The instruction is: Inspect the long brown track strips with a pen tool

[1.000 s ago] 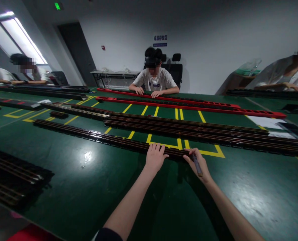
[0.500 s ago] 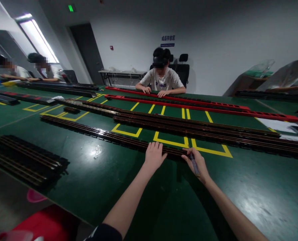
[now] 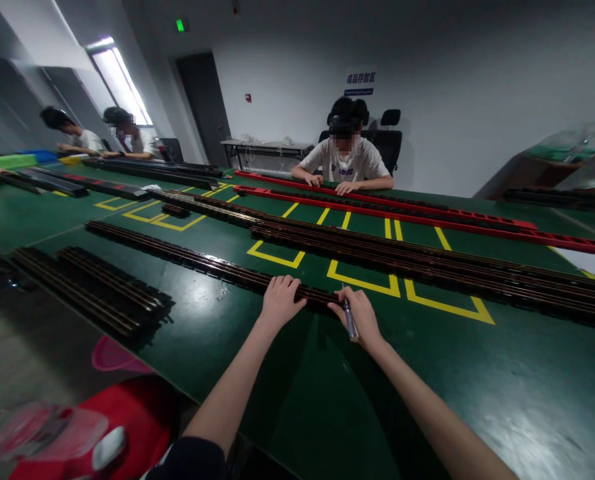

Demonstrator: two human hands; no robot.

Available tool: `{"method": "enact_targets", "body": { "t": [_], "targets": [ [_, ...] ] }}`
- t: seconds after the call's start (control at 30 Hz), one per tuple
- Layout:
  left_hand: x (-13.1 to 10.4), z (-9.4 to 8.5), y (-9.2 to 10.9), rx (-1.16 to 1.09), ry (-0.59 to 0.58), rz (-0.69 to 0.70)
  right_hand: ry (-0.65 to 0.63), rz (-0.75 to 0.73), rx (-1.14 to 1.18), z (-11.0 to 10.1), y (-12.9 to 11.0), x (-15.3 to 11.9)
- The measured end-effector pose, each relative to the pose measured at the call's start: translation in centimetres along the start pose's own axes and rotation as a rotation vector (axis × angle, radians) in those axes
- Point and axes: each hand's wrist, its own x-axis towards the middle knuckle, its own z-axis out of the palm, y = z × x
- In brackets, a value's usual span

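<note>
A long dark strip (image 3: pixel 192 259) with thin shiny lines lies slantwise on the green table (image 3: pixel 202 353). My left hand (image 3: pixel 279 301) rests over it with the fingers bent across its top, gripping it from the near side. To the right, at the strip's near end, my right hand (image 3: pixel 360 317) holds a slim metallic pen-like tool (image 3: pixel 350 321) between thumb and fingers. The tool's tip is by the strip's end; whether it touches cannot be made out.
Beyond lie a bundle of dark strips (image 3: pixel 402 257) and red rails (image 3: pixel 377 205), where a person (image 3: pixel 345 160) works opposite. Shorter dark strips (image 3: pixel 112 283) are stacked at left. A red seat (image 3: pixel 142 413) and pink basin (image 3: pixel 115 355) stand below the table edge.
The view has swung left, so the surroundings sit farther right. Both hands and the tool have shifted left along with the held strip's near end. Each hand keeps its hold.
</note>
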Motion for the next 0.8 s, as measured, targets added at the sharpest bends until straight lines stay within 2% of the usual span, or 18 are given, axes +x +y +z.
{"method": "enact_targets", "body": {
  "t": [0.2,0.37,0.57,0.8],
  "targets": [
    [-1.2,-0.7,-4.9,0.000,0.010,-0.062,-0.112,-0.070,-0.123,3.3,-4.4,1.8],
    [-2.0,-1.6,-8.5,0.002,-0.077,-0.107,-0.202,-0.058,-0.166,5.9,-7.7,2.7],
    [-3.1,-2.9,-11.7,0.016,-0.163,-0.183,-0.329,-0.107,-0.113,7.5,-10.4,3.2],
    [-4.3,-4.2,-14.8,0.093,-0.215,-0.313,-0.423,-0.161,0.069,9.3,-12.6,3.4]
  ]
}}
